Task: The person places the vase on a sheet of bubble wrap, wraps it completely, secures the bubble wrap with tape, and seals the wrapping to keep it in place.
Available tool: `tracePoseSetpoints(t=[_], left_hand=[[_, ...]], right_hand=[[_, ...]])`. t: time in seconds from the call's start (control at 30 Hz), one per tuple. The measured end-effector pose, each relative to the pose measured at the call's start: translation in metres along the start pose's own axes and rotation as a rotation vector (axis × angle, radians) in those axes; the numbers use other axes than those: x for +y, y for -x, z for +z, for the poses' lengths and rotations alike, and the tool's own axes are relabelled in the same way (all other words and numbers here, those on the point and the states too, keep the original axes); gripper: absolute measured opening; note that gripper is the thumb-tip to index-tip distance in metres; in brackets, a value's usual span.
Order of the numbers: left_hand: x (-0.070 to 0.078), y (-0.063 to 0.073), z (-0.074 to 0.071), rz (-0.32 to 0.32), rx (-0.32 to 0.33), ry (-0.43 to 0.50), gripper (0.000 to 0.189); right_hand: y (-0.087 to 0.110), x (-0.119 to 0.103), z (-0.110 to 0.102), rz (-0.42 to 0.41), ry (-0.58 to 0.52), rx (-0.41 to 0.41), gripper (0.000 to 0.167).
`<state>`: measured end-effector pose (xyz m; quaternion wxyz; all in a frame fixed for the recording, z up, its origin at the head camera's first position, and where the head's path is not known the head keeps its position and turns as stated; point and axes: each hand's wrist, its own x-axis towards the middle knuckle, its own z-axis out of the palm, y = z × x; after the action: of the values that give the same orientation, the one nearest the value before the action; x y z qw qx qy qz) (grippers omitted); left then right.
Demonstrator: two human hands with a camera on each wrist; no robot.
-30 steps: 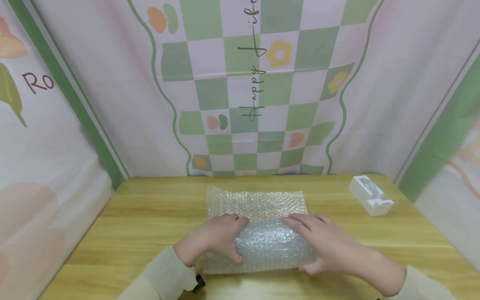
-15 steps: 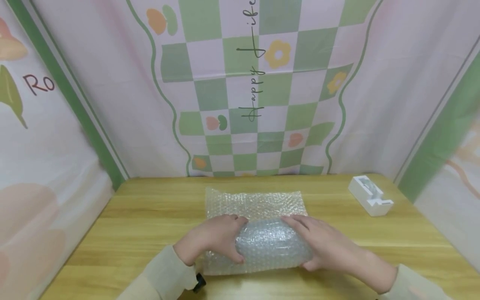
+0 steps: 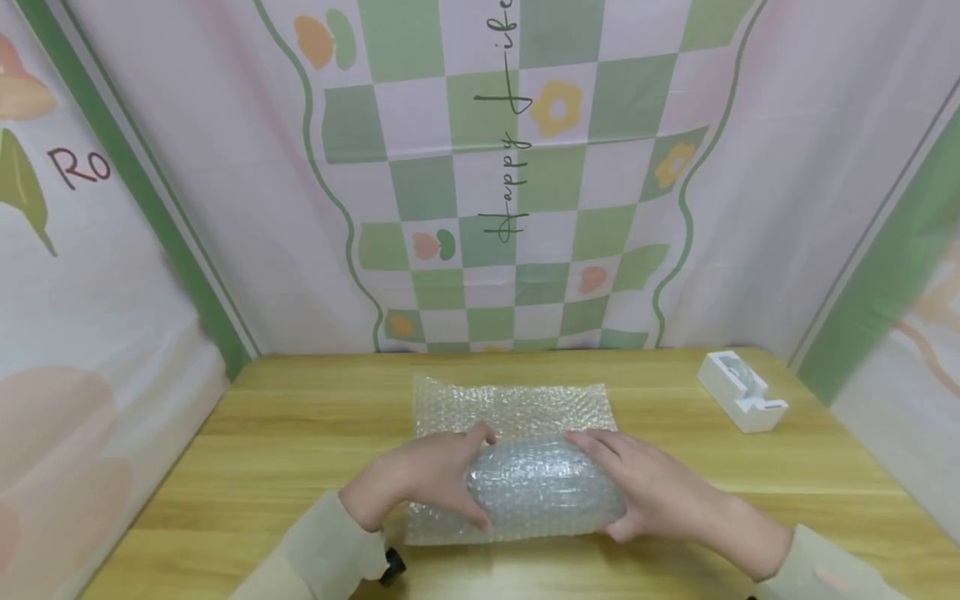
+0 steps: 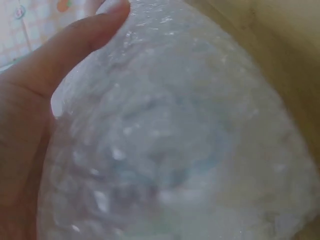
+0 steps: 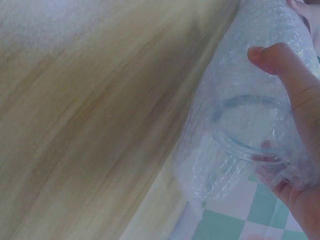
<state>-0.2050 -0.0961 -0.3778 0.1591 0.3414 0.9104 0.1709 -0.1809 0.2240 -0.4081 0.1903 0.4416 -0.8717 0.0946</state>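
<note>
A clear, round-rimmed glass container [image 5: 250, 127] lies on its side, wrapped in bubble wrap [image 3: 543, 483]; its exact kind is blurred by the layers. My left hand [image 3: 427, 475] grips the left end of the roll, thumb on the near side and fingers over the top. At the other end my right hand [image 3: 660, 492] holds it the same way, and the right wrist view shows the thumb [image 5: 280, 62] pressed on the wrap. Beyond the roll a flat flap of the bubble wrap stretches over the table. The left wrist view is mostly filled by the wrap [image 4: 165, 125].
A white tape dispenser [image 3: 742, 396] with a roll of tape stands at the table's back right. The wooden table [image 3: 300, 417] ends at a patterned cloth backdrop [image 3: 487, 250], with cloth walls on both sides.
The left hand has shifted slightly left, and one of its fingers is raised a little off the wrap. The right hand has moved slightly inward; the roll stays nearly in place.
</note>
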Motion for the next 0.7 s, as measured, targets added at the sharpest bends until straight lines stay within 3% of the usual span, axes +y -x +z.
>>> tracePoseSetpoints(t=[0.23,0.5,0.7], left_hand=[[-0.0048,0.0016,0.005,0.035,0.064,-0.072,0.108],[-0.0023,0.0028,0.0048,0.077,0.163,-0.255,0.097],[0.0021,0.0041,0.003,0.081,0.185,-0.224,0.09]], right_hand=[[0.0007,-0.0012,-0.0025,0.028,-0.012,-0.029,0.119],[0.0025,-0.0009,-0.0014,0.071,-0.043,-0.064,0.119],[0.003,-0.0016,-0.0036,0.097,-0.082,-0.074,0.117]])
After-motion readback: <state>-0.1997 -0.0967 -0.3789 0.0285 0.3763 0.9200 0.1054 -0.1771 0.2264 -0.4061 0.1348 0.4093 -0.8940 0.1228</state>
